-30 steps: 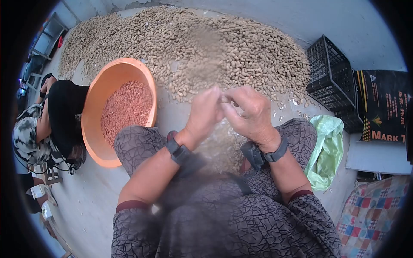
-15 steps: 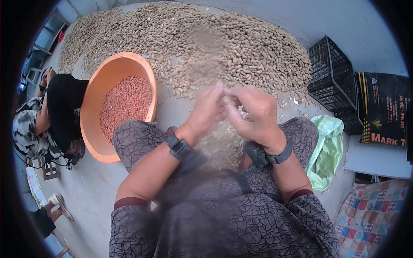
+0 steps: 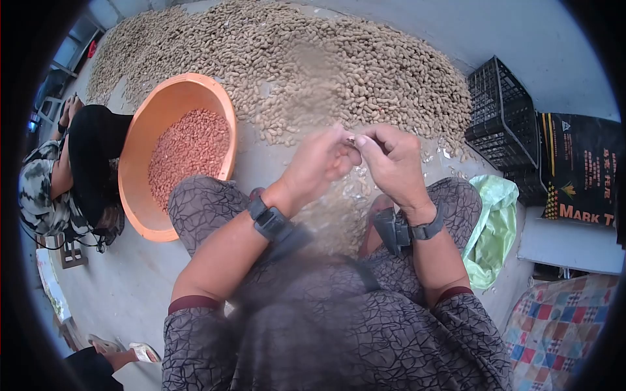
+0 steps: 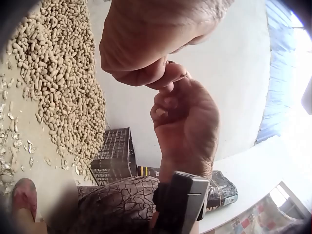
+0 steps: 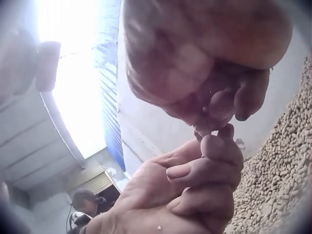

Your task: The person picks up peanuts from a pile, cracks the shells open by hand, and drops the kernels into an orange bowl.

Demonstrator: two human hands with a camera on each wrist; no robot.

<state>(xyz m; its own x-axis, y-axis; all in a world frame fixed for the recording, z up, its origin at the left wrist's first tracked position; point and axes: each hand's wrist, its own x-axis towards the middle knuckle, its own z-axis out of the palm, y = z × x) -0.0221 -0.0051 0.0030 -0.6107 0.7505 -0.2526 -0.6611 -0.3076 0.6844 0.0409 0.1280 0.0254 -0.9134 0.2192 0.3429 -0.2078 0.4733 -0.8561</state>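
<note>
In front of the chest, the left hand and right hand meet at the fingertips. Between them they pinch a small peanut piece, mostly covered by the fingers. Seen from the left wrist, the left hand is close to the lens and the right hand has curled fingers. A rough bit of shell shows at the fingertips in the right wrist view. Unshelled peanuts lie heaped beyond the hands; an orange basin at left holds reddish kernels.
Empty shells lie on the floor between the legs. At right are a green plastic bag, black crates, a printed black sack and a checked cloth. Another person sits at the far left.
The right hand's thumb and fingers have closed in on the left fingertips, after standing a little apart. At lower left, sandaled feet have shifted down and to the right.
</note>
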